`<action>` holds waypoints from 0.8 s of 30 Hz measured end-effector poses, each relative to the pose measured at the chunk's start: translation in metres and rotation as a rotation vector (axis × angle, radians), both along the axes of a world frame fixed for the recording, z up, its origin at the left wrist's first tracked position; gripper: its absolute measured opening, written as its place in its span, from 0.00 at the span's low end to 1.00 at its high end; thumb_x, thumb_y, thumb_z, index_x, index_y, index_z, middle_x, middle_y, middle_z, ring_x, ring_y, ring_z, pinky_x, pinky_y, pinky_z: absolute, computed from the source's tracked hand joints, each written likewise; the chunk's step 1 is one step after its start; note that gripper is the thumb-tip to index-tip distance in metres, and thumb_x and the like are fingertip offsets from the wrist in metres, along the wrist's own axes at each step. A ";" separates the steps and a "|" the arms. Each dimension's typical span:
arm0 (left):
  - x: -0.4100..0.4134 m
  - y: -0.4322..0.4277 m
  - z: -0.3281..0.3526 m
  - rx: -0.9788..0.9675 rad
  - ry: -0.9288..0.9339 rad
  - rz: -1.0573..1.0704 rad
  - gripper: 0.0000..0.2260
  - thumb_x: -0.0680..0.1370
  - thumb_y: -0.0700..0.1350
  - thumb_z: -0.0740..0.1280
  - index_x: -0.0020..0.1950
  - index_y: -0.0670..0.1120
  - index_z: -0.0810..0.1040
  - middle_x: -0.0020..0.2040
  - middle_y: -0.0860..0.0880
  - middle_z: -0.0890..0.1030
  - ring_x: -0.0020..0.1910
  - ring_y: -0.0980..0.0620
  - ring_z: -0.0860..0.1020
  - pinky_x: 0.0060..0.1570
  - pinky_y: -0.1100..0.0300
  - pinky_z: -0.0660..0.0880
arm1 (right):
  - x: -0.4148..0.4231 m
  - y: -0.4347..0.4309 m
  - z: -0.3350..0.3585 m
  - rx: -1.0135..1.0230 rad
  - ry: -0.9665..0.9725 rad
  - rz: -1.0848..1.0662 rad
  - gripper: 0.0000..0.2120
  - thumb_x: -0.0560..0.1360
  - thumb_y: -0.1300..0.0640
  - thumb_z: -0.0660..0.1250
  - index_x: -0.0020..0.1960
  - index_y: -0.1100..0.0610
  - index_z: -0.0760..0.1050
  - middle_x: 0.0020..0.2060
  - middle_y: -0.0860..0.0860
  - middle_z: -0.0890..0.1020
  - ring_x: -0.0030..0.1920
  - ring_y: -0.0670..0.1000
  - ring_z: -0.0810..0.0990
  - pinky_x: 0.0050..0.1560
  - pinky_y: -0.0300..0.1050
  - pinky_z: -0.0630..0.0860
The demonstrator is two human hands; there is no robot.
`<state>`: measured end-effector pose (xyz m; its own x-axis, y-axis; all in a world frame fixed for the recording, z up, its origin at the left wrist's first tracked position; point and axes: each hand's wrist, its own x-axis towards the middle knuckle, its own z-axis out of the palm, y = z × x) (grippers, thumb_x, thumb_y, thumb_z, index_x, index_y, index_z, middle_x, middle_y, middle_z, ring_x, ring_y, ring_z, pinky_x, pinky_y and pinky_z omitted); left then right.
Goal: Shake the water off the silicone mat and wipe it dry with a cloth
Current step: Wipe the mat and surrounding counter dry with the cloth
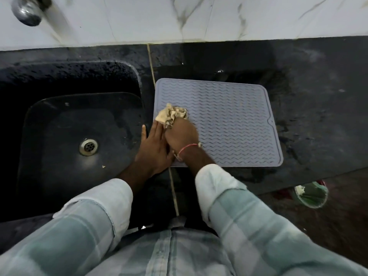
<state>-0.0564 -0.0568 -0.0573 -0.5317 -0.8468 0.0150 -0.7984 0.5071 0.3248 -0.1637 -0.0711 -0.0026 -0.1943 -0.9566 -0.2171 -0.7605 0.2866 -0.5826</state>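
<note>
A grey silicone mat [229,120] with wavy ridges lies flat on the black counter, just right of the sink. My right hand [182,134] is closed around a crumpled beige cloth [172,115] and presses it onto the mat's left part. My left hand [153,146] lies flat with fingers stretched out on the mat's left edge, right beside the right hand and touching it. The mat's near-left corner is hidden under my hands and wrist.
A black sink [79,136] with a metal drain [88,146] sits to the left. A chrome tap [26,10] sticks out of the marble wall at top left. The dark counter [318,96] around the mat looks wet. A green bucket [311,194] stands on the floor at lower right.
</note>
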 end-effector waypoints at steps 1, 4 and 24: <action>0.000 0.000 -0.001 -0.004 -0.019 0.024 0.36 0.75 0.61 0.51 0.77 0.40 0.59 0.77 0.39 0.58 0.77 0.41 0.54 0.72 0.33 0.49 | -0.011 -0.001 0.010 -0.022 -0.165 0.033 0.15 0.77 0.57 0.60 0.60 0.58 0.78 0.59 0.55 0.81 0.61 0.55 0.78 0.65 0.46 0.71; -0.002 0.000 -0.003 0.014 -0.050 0.060 0.37 0.76 0.63 0.49 0.77 0.39 0.55 0.78 0.41 0.55 0.78 0.44 0.52 0.73 0.36 0.47 | -0.081 0.021 0.037 -0.085 -0.415 -0.140 0.13 0.80 0.58 0.62 0.62 0.59 0.77 0.59 0.52 0.81 0.61 0.48 0.77 0.64 0.40 0.70; 0.000 0.002 0.003 0.053 -0.024 0.077 0.37 0.76 0.63 0.49 0.79 0.43 0.53 0.79 0.42 0.51 0.78 0.46 0.47 0.74 0.38 0.44 | -0.090 0.028 0.022 -0.127 -0.128 -0.404 0.12 0.77 0.61 0.62 0.57 0.63 0.77 0.54 0.61 0.81 0.57 0.60 0.79 0.50 0.42 0.71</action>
